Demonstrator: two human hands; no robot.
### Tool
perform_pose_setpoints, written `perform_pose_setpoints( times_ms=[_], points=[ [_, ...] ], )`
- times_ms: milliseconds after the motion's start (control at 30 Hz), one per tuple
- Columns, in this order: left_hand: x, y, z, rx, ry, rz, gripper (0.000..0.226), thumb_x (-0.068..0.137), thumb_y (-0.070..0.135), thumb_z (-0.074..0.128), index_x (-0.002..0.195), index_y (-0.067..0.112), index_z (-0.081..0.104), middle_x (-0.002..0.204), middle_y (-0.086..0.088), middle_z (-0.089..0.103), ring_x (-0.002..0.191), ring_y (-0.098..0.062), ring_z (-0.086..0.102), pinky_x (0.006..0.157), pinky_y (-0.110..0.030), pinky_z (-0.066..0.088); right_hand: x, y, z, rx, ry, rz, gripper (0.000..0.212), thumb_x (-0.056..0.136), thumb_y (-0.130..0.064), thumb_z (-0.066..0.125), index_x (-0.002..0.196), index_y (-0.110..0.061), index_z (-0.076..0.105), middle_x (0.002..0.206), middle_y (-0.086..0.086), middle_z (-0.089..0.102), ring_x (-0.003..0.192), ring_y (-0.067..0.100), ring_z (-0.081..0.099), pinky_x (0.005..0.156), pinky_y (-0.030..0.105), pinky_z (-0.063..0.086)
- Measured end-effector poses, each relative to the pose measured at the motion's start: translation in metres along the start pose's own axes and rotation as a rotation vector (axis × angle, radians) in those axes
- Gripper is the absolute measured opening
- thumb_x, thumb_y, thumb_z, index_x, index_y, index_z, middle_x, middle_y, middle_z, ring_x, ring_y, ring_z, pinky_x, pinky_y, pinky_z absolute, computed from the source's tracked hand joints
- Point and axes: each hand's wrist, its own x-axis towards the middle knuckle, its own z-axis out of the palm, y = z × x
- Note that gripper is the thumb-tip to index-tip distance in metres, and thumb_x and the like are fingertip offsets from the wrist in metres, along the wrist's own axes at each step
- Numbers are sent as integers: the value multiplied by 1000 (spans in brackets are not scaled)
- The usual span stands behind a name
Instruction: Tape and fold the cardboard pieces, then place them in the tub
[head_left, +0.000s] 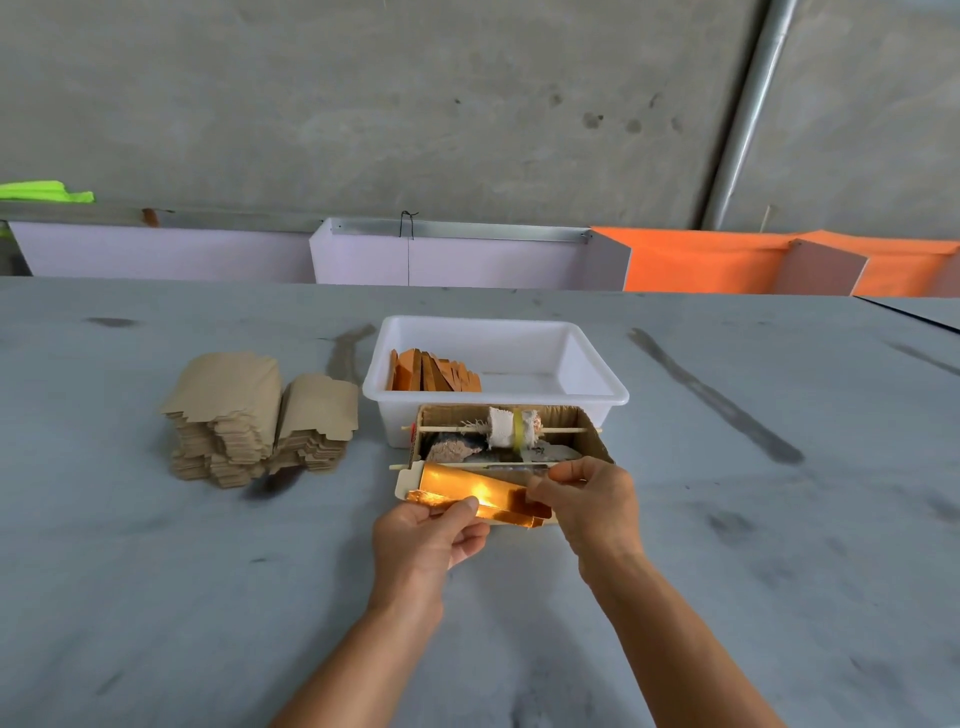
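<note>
The left hand pinches the near long edge of a shiny gold-faced cardboard piece between thumb and curled fingers, while the right hand grips its right end with curled fingers, so the piece spans the gap between both hands just above the grey tabletop. Directly behind it sits an open brown cardboard box holding a white tape roll on a thin wooden stick, and touching that box stands the white plastic tub with orange folded pieces stacked in its left part. Left of the tub lie two stacks of flat brown cardboard blanks, and beyond the table edge rises a grey concrete wall.
</note>
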Motion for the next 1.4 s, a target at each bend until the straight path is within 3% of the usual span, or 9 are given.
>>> perform_pose_setpoints(
  times_ms=[133,367,500,800,967,1200,1400],
  points=[
    [-1,1,0,-4,-2,-4,8,78,-5,70,74,-2,64,59,-14,68,51,-19,66,48,-23,54,-1,1,0,-19,-3,-18,21,75,-9,77,60,-14,63,64,0,64,58,7,57,48,18,39],
    [-1,1,-1,-19,12,-15,8,77,-6,70,74,-3,63,61,-15,67,52,-21,66,49,-24,55,0,3,-1,-37,2,-32,19,75,-10,76,63,-14,63,65,1,65,54,6,54,43,15,36],
    [-2,1,1,-41,13,-28,8,78,-7,68,74,-3,63,59,-14,66,49,-19,65,47,-24,54,-1,6,0,-90,27,-93,17,77,-11,75,66,-15,62,65,0,67,60,11,63,52,20,43],
    [-5,3,0,-27,8,-23,4,80,-5,67,78,-3,64,62,-14,66,48,-16,65,48,-22,54,-3,16,0,-153,41,-172,10,78,-8,73,74,-14,66,73,0,68,74,14,63,68,30,52],
    [-7,1,1,-47,14,-26,4,81,-4,66,79,-2,64,68,-16,66,51,-17,65,50,-22,55,-11,17,-4,8,-6,-184,18,75,-5,75,68,-17,63,65,2,67,60,12,57,58,21,41],
    [-14,-1,7,-70,10,-12,8,82,-3,67,75,1,65,58,-9,67,50,-15,65,53,-22,57,-26,18,0,155,-170,-108,15,75,-7,77,72,-16,65,73,15,69,48,6,48,45,13,37],
    [-18,-3,8,-64,-1,-18,7,82,2,67,77,5,68,64,-8,71,58,-16,69,49,-22,54,-31,17,7,128,-206,-150,16,76,-9,77,71,-22,68,68,4,71,58,8,59,55,17,43]
  ],
)
